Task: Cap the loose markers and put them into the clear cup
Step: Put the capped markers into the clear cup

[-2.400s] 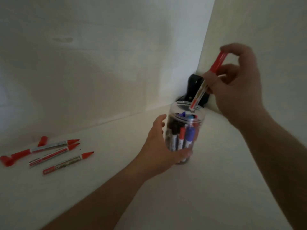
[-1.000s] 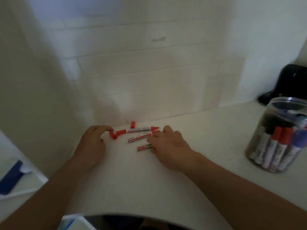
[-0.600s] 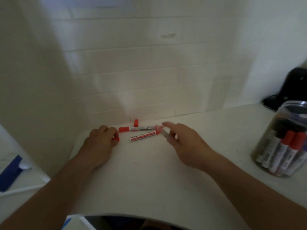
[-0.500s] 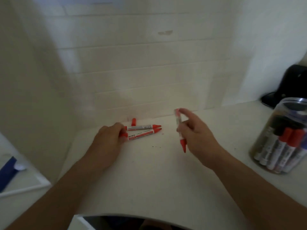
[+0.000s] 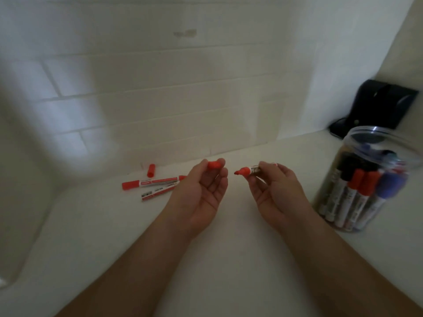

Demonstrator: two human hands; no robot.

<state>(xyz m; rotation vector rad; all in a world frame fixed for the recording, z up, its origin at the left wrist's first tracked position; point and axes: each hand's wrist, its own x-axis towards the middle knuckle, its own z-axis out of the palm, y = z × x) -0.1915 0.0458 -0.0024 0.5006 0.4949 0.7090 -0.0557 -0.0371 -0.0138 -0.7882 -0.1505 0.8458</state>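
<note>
gap btw cap (image 5: 214,165) & marker tip (image 5: 239,172) open | clear cup (image 5: 366,179) mouth unobstructed

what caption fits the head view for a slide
Left hand pinches a red cap facing the uncapped marker in the right hand.

A single head-worn view looks forward and down from close above the white counter (image 5: 229,259), facing the tiled wall (image 5: 183,99). The clear cup (image 5: 366,179) stands at the right edge of the frame.
</note>
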